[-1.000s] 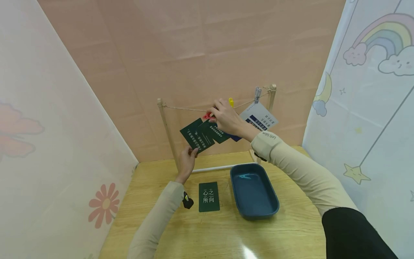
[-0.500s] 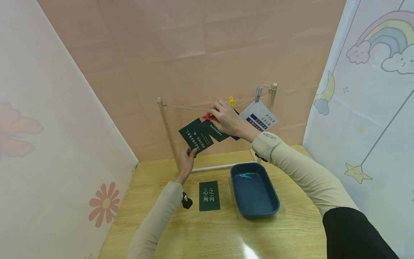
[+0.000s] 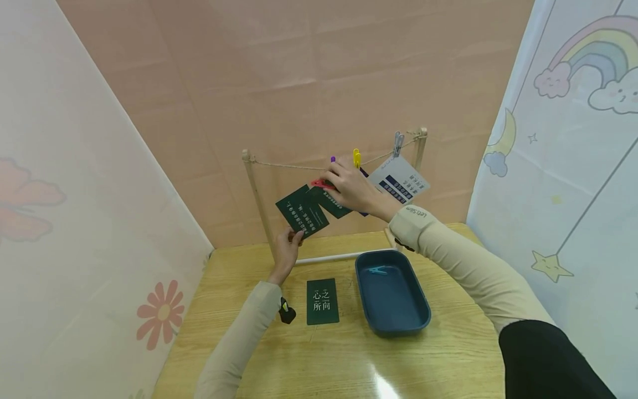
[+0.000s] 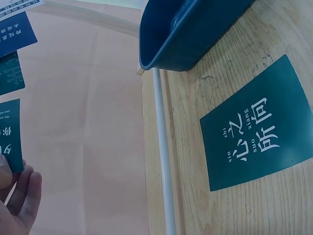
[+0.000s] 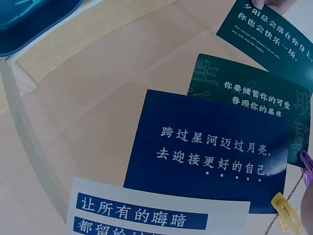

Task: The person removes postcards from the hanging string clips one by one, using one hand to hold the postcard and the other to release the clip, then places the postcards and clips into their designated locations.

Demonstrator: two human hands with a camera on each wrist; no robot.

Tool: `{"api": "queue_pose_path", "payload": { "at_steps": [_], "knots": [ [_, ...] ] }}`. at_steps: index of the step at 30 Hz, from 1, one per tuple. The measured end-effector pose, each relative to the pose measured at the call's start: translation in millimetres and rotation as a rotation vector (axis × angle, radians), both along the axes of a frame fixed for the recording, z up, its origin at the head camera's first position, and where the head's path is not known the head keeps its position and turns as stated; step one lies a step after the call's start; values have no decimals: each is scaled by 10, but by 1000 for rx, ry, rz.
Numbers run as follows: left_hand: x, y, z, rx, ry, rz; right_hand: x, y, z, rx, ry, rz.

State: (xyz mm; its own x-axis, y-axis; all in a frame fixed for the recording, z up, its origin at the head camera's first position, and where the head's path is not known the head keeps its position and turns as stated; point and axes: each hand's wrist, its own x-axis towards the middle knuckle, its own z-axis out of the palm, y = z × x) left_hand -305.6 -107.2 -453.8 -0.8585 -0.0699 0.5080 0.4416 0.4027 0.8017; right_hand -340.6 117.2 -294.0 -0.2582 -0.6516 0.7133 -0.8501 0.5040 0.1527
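My left hand (image 3: 286,252) pinches the lower corner of a dark green card (image 3: 301,209) with white writing, held tilted below the string. Over at the card's upper right, my right hand (image 3: 356,188) holds a red clothespin (image 3: 321,183), its tips hidden behind the fingers in the head view. A second green card (image 5: 254,100) hangs beside it from a purple clothespin (image 5: 306,164). Then come a navy card (image 5: 210,152) on a yellow clothespin (image 5: 287,213) and a white card (image 3: 400,180) under a grey clothespin (image 3: 398,144).
The string (image 3: 286,167) runs between two wooden posts, the left post (image 3: 258,202) near my left hand. On the table lies another green card (image 3: 322,302). Right of it stands a blue tray (image 3: 394,305) with a light blue clothespin (image 3: 377,271) inside.
The first green card has dropped slightly with my left hand. My right hand and the red clothespin have shifted a little, and the purple clothespin's top now shows above the fingers.
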Motion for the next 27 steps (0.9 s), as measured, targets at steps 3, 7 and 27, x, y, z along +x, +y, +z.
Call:
{"api": "queue_pose_path", "payload": {
  "at_steps": [3,7,27],
  "knots": [
    [-3,-6,-7,-4,4,1,-3,-3,-28,13,-22,-1],
    [-10,-13,-15,-8,17,-10,-6,2,-62,26,-37,-12],
    [20,-61,-116,-9,-62,-40,-6,116,-237,-5,-43,51]
  ]
}}
